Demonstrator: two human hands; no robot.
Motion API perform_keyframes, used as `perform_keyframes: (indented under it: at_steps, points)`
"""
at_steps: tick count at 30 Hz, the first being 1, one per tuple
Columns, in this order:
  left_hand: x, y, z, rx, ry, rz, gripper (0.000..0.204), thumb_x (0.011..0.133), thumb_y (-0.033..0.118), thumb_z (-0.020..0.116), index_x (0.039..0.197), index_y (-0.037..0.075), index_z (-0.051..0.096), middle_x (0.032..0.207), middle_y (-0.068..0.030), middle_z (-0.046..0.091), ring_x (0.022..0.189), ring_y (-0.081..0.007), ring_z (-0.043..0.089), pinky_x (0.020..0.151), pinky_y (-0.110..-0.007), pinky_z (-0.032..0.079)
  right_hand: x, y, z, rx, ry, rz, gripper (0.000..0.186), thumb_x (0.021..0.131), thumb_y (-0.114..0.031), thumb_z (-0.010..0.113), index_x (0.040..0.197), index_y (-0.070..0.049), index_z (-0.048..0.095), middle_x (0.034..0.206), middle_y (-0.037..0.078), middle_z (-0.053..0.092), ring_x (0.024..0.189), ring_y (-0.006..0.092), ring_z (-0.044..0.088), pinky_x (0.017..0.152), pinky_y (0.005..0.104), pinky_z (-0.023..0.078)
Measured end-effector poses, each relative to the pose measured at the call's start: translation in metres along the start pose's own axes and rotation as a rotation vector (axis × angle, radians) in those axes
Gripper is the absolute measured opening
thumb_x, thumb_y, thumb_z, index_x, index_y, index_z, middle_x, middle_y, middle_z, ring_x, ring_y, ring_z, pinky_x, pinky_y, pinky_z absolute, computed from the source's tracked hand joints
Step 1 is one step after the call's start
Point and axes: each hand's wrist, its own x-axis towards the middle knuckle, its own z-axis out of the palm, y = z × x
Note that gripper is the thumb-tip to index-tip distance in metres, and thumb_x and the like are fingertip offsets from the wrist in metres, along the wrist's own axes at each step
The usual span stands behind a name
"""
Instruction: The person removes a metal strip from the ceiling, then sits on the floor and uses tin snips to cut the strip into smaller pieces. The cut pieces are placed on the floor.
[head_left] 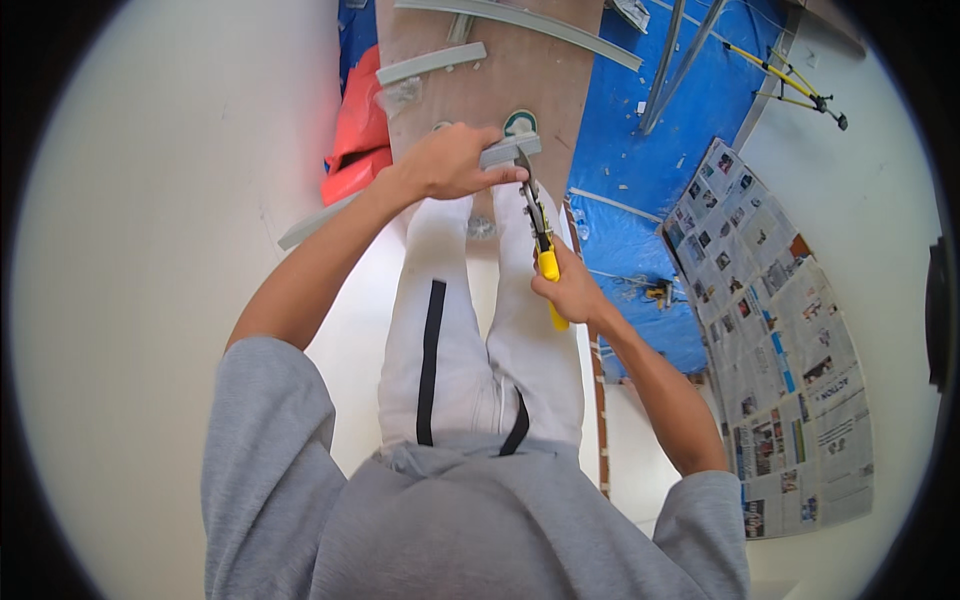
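Observation:
My left hand (455, 165) is closed around a light grey metal channel (497, 153) near its right end. The channel seems to run on behind my left forearm, where a grey length shows on the far side of it. Yellow-handled tin snips (548, 264) are gripped in my right hand (572, 290), with its fingers wrapped round the handles. Their dark jaws meet the channel close to its right end, just beside my left thumb. Whether the blades have cut into the metal cannot be told.
Cut lengths of grey channel (432, 62) lie ahead on a brown surface (530, 75). A red bag or sheet (360, 135) is at the left, blue sheeting (625, 135) at the right. Newspaper (790, 370) covers a surface farther right. Long metal profiles (682, 65) and a yellow-black tripod (785, 75) stand beyond.

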Motion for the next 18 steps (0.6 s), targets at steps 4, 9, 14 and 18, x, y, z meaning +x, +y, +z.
perform_keyframes:
  at_steps: [4, 9, 14, 18]
  points:
    - [0.052, -0.012, 0.0, 0.03, -0.073, 0.027, 0.077, 0.083, 0.074, 0.07, 0.098, -0.002, 0.07, 0.075, -0.0262, 0.068, 0.074, -0.0465, 0.067, 0.073, -0.053, 0.054, 0.034, 0.019, -0.013, 0.08, 0.032, -0.035, 0.037, 0.079, -0.016, 0.069, 0.105, -0.001, 0.047, 0.083, 0.011, 0.054, 0.077, 0.022, 0.054, 0.072, 0.039, 0.048]
    - [0.009, 0.038, -0.013, 0.088, -0.163, 0.004, 0.083, 0.08, 0.074, 0.073, 0.101, -0.005, 0.062, 0.075, -0.0263, 0.067, 0.077, -0.0471, 0.069, 0.07, -0.052, 0.056, -0.025, 0.012, 0.007, 0.045, -0.012, -0.026, 0.044, 0.075, -0.013, 0.072, 0.11, -0.001, 0.047, 0.081, 0.013, 0.057, 0.073, 0.0267, 0.058, 0.069, 0.0401, 0.049]
    - [-0.118, 0.13, -0.046, -0.052, -0.358, -0.155, 0.074, 0.079, 0.061, 0.081, 0.104, -0.004, 0.055, 0.088, -0.0214, 0.067, 0.079, -0.0399, 0.069, 0.069, -0.046, 0.056, -0.15, -0.047, 0.06, 0.2, -0.14, 0.107, 0.053, 0.072, -0.012, 0.074, 0.116, -0.001, 0.046, 0.09, 0.018, 0.064, 0.08, 0.0354, 0.066, 0.075, 0.0407, 0.053]
    - [-0.177, 0.202, -0.087, -0.056, -0.366, -0.14, 0.072, 0.079, 0.058, 0.081, 0.105, -0.003, 0.055, 0.091, -0.0185, 0.066, 0.078, -0.0352, 0.069, 0.068, -0.043, 0.057, -0.228, -0.078, 0.077, 0.03, -0.091, -0.097, 0.066, 0.069, -0.014, 0.079, 0.126, 0.0, 0.048, 0.104, 0.021, 0.068, 0.091, 0.0348, 0.07, 0.08, 0.0424, 0.054]
